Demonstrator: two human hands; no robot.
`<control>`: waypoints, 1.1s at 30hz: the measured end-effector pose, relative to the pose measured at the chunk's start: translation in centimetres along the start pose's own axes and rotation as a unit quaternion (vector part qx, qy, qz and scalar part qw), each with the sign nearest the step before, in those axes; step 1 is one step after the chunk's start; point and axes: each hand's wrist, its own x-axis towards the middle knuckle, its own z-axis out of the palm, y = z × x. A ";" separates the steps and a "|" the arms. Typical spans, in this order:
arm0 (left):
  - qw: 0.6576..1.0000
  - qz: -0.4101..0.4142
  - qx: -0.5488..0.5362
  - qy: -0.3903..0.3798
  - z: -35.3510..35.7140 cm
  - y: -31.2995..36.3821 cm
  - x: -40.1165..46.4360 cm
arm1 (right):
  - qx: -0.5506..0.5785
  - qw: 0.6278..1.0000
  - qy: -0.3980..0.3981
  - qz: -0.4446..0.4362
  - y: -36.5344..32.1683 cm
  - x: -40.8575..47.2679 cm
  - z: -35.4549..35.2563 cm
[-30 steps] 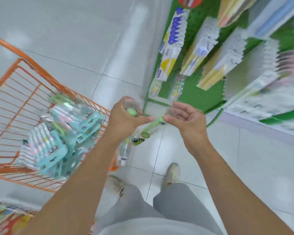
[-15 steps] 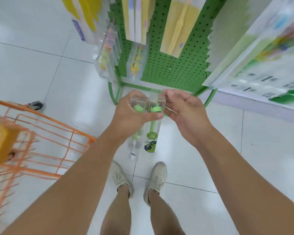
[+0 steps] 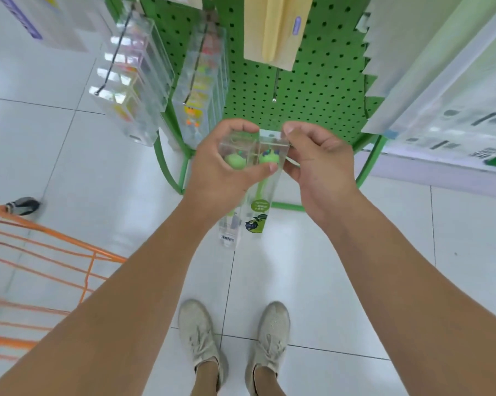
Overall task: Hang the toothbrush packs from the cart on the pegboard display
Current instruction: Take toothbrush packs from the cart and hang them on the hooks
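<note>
Both hands raised: left hand (image 3: 223, 170) grips toothbrush packs (image 3: 252, 178), right hand (image 3: 318, 164) pinches top.

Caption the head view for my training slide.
Both hands hold clear toothbrush packs below a bare pegboard hook.

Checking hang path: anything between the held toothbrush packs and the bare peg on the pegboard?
Head view: nothing. Toothbrush packs, gripped by left hand and right hand, sit below the bare peg; only green pegboard shows between.

left hand (image 3: 221, 167) grips two toothbrush packs (image 3: 252, 178) | right hand (image 3: 318, 164) pinches top corner — green pegboard (image 3: 321, 81) ahead
</note>
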 end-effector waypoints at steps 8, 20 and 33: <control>1.000 0.018 -0.018 0.006 0.0 -0.4 1.4 | -0.012 0.999 0.011 -0.042 -0.3 0.9 0.8; 0.999 0.026 -0.038 -0.003 0.1 -0.2 3.1 | -0.001 0.998 0.025 -0.051 -1.0 1.6 1.2; 0.999 0.008 -0.037 -0.002 -0.9 -0.7 2.8 | -0.015 0.997 -0.013 -0.074 -0.4 1.1 1.3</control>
